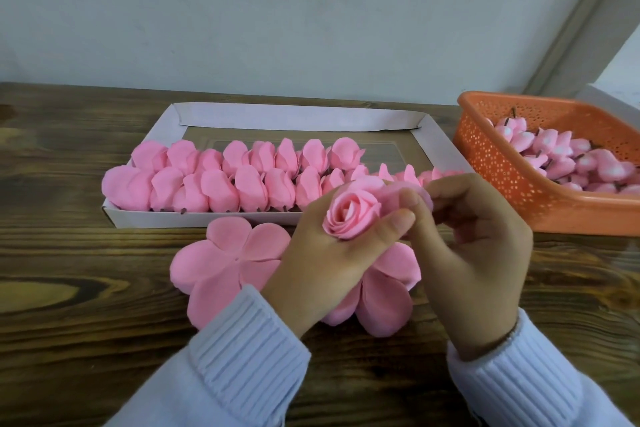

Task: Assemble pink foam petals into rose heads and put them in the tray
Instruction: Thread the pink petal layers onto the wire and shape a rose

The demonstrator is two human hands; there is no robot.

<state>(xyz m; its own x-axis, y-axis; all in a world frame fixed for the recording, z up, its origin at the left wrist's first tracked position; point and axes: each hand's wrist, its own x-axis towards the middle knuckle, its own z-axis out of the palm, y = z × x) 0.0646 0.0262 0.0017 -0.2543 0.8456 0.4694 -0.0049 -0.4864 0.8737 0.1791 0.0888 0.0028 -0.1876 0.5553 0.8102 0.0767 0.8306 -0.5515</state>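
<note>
- Head view: the left hand [322,253] holds a half-built rose head [349,218] above the bench [69,253], fingers curled round it.
- Right hand [474,253] pinches an outer petal [393,193] against that rose.
- Two rows of finished heads [221,180] fill much of the white tray [145,217]; its far right stretch shows bare floor.
- Plenty left, I'd judge: flat petal pieces [228,267] lie under the hands, and the orange basket [485,163] holds many buds [568,159].

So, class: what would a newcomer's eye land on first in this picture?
Probably the pink rose head, gripped by the left hand and pinched by the right hand, front and centre. Behind it a white tray holds rows of finished roses; an orange basket of pink buds sits at the right.
</note>
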